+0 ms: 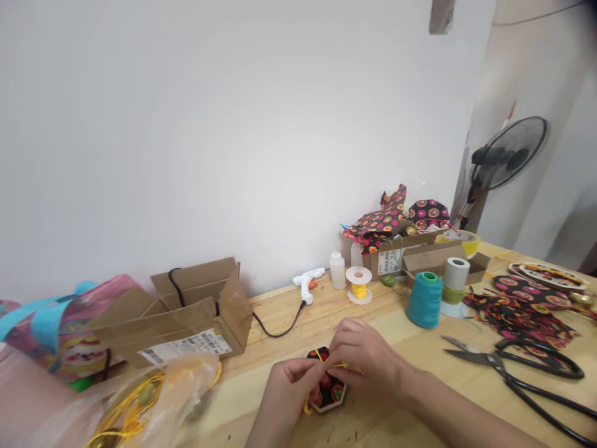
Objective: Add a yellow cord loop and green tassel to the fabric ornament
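Observation:
A small eight-sided piece (336, 393) with a pale rim and dark printed fabric lies on the wooden table, partly covered by my hands. Over it, my left hand (291, 392) pinches a yellow cord (319, 354) with thumb and forefinger. From the other side, my right hand (364, 358) is closed on the same cord, and a short yellow end sticks out under its fingers. The fingertips of both hands nearly meet above the piece. A yellow end also hangs at its lower left edge. Any knot between the fingers is too small to make out.
Black-handled scissors (499, 361) lie open at right, near a teal thread cone (425, 300) and fabric scraps (527, 317). A white glue gun (305, 285), a yellow cord spool (359, 289) and a bottle (336, 270) stand behind. At left are a cardboard box (186, 323) and a plastic bag (181, 386).

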{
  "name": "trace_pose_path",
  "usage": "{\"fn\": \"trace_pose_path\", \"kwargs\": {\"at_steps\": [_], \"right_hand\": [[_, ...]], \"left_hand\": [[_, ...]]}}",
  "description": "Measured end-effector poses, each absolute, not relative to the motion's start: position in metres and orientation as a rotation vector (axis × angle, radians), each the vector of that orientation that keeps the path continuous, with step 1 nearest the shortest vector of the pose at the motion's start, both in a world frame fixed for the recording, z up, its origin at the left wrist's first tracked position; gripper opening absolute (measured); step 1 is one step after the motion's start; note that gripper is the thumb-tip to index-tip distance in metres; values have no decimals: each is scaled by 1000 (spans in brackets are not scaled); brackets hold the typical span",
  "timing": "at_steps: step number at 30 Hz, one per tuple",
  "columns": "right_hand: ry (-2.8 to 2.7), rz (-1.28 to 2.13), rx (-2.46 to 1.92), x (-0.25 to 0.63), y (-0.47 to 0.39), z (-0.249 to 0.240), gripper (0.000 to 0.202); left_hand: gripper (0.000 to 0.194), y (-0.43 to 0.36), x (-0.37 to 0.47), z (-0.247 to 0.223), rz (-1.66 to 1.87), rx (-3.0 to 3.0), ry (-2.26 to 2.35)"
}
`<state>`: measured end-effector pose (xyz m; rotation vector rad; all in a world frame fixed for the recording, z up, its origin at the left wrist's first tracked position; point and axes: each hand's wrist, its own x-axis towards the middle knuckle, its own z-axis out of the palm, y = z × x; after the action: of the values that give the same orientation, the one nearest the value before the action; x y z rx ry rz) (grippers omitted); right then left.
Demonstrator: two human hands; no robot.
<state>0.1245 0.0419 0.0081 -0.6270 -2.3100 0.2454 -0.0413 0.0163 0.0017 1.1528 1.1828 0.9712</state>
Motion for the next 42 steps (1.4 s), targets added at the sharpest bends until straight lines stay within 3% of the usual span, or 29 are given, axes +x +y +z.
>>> {"fn": "trace_pose_path", "kwargs": {"at_steps": [13,23,34,42], "right_hand": [[-2009,473,-664,105,46,5,17],[-1902,682,-771,101,47,-3,13],[-1862,703,-789,102,43,-1,8],[-1785,821,-756,104,46,0,8]], "left_hand": [[28,19,-42,0,1194,1174,1163],[15,18,-43,6,1176,1211,1266],[16,10,-35,12,1160,1362,1218],[21,13,-36,5,1083,1125,1040]]}}
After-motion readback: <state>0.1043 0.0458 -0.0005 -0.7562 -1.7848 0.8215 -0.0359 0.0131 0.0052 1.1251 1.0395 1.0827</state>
